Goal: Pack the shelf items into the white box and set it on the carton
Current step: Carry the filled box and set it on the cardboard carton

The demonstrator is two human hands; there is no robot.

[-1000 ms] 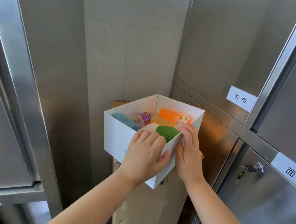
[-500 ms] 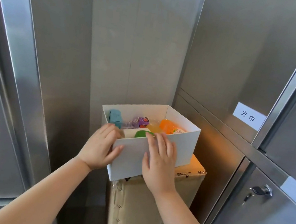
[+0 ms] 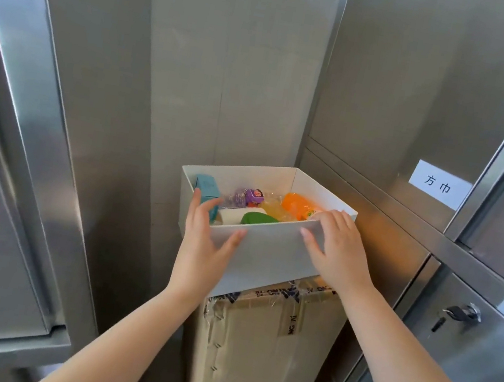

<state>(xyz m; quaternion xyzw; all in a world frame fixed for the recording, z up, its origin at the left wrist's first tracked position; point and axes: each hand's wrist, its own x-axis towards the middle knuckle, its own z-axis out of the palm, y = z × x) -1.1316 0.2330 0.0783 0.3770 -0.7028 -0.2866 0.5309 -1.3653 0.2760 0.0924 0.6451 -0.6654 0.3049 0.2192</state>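
- Steel cabinet doors (image 3: pixel 425 86) fill the left and right of the frame and meet in a narrow corner at centre, which leaves only that gap for storage.
- The carton (image 3: pixel 261 351) stands upright in the lower centre, tucked into the corner; its taped top serves as a stand.
- The white box (image 3: pixel 266 259) rests on the carton top at centre frame and overhangs it toward the left, so it probably wants squaring up.
- The left hand (image 3: pixel 205 246) lies open against the box's near left corner, fingers spread, apparently steadying rather than gripping.
- The right hand (image 3: pixel 337 247) is open too, flat on the near wall with fingertips over the rim.
- Inside the box lie a teal carton (image 3: pixel 206 188), an orange pouch (image 3: pixel 299 206), a green lid (image 3: pixel 256 219) and a purple wrapper (image 3: pixel 251 195), packed low so none rises above the rim.
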